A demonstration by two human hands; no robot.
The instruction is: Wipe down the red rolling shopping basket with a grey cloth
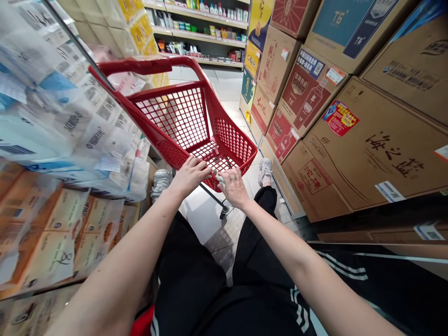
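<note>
A red plastic shopping cart (171,116) with a lattice basket stands tilted in view right in front of me. My left hand (192,173) rests on the near rim of its basket, fingers curled over the edge. Just to the right, my right hand (231,186) is closed around a small pale crumpled wipe (220,179) at the same rim. Its fingers cover most of the wipe, so its exact kind is hard to make out. One caster wheel (224,213) shows below the basket, between my feet.
Stacked cardboard cartons (385,144) wall the right side. Plastic-wrapped paper packs (101,130) and orange packs (66,233) crowd the left. Shelves of bottles and tubes (203,28) stand at the aisle's far end. Pale floor tiles (229,88) run between.
</note>
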